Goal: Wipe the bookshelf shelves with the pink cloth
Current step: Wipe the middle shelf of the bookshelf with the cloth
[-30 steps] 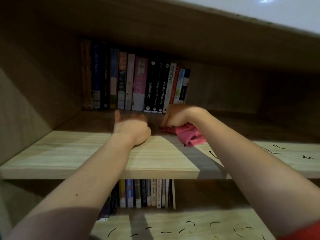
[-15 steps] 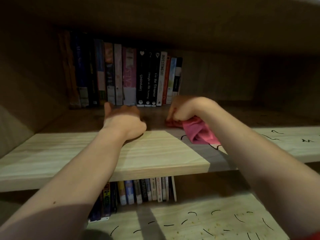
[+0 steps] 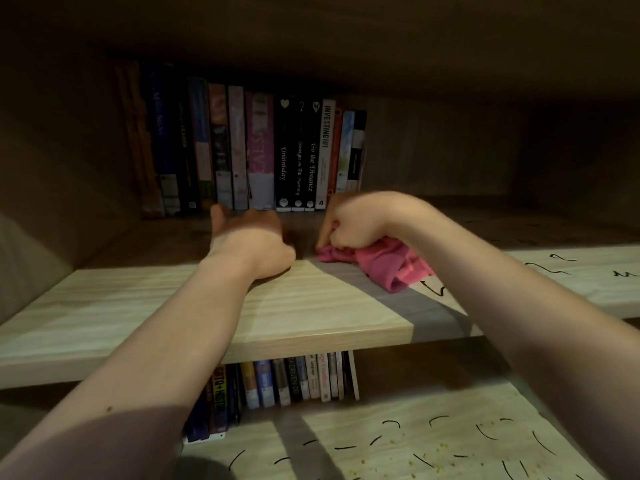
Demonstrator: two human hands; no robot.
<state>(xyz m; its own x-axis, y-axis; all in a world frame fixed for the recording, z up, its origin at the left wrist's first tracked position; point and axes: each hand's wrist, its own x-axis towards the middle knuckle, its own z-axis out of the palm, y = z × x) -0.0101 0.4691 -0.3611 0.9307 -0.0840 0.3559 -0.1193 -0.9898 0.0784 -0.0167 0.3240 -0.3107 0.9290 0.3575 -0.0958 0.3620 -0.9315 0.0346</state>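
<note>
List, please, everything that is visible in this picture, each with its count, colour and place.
upper shelf: one, light wood, across the middle.
lower shelf: one, light wood, at the bottom.
upper books: one row, mixed colours, upright at the back of the upper shelf.
lower books: one row, mixed colours, upright on the lower shelf.
black marks: several, black, on both shelves.
crumbs: many, yellowish, lower shelf, right part.
pink cloth: one, pink, bunched on the upper shelf.
left hand: one, rests on the upper shelf; fingers in shadow.
right hand: one, its grip closed on the pink cloth.
</note>
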